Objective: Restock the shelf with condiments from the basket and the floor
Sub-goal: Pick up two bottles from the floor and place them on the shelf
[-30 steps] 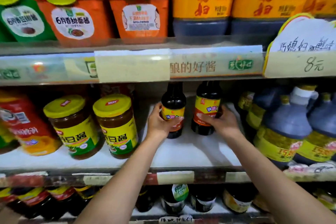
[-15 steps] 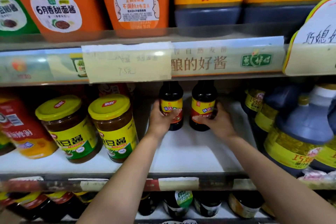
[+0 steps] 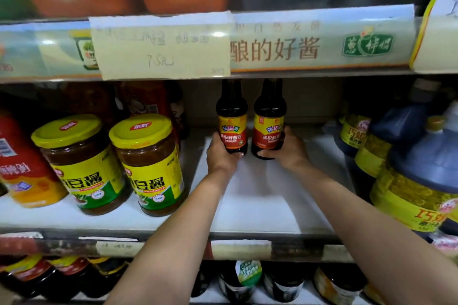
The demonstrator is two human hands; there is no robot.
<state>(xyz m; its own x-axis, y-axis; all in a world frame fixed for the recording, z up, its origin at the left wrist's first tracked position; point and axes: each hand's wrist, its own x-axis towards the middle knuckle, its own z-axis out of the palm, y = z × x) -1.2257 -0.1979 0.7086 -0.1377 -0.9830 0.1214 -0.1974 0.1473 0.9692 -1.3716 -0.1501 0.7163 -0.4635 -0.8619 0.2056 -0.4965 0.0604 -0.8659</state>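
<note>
Below the handwritten price slip [image 3: 161, 49] and a little to its right, the left bottle [image 3: 232, 129] and the right bottle [image 3: 268, 129] stood upright side by side, deep on the white shelf [image 3: 260, 208]. The left hand [image 3: 220, 158] gripped the left bottle low down, with the thumb across its base. The right hand [image 3: 288, 150] was curled round the right bottle the same way. Both bottles showed dark liquid up into their necks, and their caps were hidden. Below-left of the slip stood two yellow-lidded jars [image 3: 83, 166] [image 3: 151, 163] of brown paste. Far to the slip's lower right were large jugs [image 3: 421, 181], apparently of dark sauce.
</note>
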